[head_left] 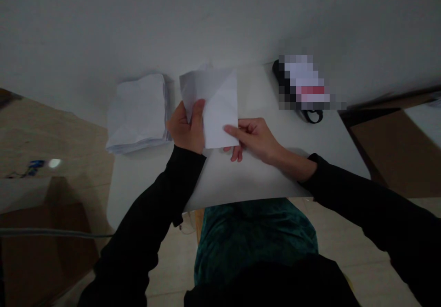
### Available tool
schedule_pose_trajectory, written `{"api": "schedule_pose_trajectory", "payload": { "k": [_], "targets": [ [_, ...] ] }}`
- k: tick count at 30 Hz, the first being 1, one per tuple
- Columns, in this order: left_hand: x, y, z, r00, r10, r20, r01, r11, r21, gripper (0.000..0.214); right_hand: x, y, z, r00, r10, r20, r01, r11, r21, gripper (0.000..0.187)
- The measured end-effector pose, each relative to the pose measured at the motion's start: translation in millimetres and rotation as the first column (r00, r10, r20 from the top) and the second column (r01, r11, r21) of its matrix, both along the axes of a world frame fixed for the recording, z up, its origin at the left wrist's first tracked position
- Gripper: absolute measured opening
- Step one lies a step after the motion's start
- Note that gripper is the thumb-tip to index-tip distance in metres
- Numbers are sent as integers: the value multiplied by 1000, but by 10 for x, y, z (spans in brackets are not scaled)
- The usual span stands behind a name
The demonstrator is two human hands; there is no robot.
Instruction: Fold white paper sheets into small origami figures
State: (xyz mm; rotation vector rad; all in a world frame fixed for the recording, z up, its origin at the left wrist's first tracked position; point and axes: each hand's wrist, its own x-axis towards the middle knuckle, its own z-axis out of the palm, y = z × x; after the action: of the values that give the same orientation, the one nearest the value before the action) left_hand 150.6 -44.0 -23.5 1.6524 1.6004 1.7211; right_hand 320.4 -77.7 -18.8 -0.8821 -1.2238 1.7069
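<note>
**Both hands pinching one folded sheet, over the middle of the table**

Left hand (186,130): thumb pressed down on the face of the sheet (218,109), fingers hidden behind it, so a closed pinch on the sheet's left edge, about halfway up. Right hand (257,137): index finger laid flat on the face at the near-right corner, other fingers curled under the paper. Also a pinch, lighter looking.

Sheet: white, with a diagonal fold line across its far part. Long axis runs near-to-far, away from the body toward the wall (220,18). Most of the paper lies beyond both grips, on the far side. The hands sit level with each other at its near half, one per long edge, sheet between them. Can't tell if its near edge touches the table (241,183) or is held just clear.

Around it:
- stack of white paper (138,112) at the far-left corner, just beside the left hand, which is the nearer of the two; sheet and stack are close but apart
- black item with a strap loop (312,114) at the far-right corner, partly blurred out, well apart from the right hand
- both sleeves black, crossing the near edge
</note>
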Motion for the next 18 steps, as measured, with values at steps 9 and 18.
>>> {"api": "schedule_pose_trajectory", "payload": {
  "k": [9, 18],
  "targets": [
    [-48, 110, -79, 999, -24, -30, 25, 999, 26, 64, 27, 40, -24, 990, -137, 31, 135, 989, 67, 47],
    [-54, 136, -51, 991, -126, 41, 129, 987, -96, 56, 155, 190, -6, 994, 98, 58, -100, 994, 34, 44]
  ]
}}
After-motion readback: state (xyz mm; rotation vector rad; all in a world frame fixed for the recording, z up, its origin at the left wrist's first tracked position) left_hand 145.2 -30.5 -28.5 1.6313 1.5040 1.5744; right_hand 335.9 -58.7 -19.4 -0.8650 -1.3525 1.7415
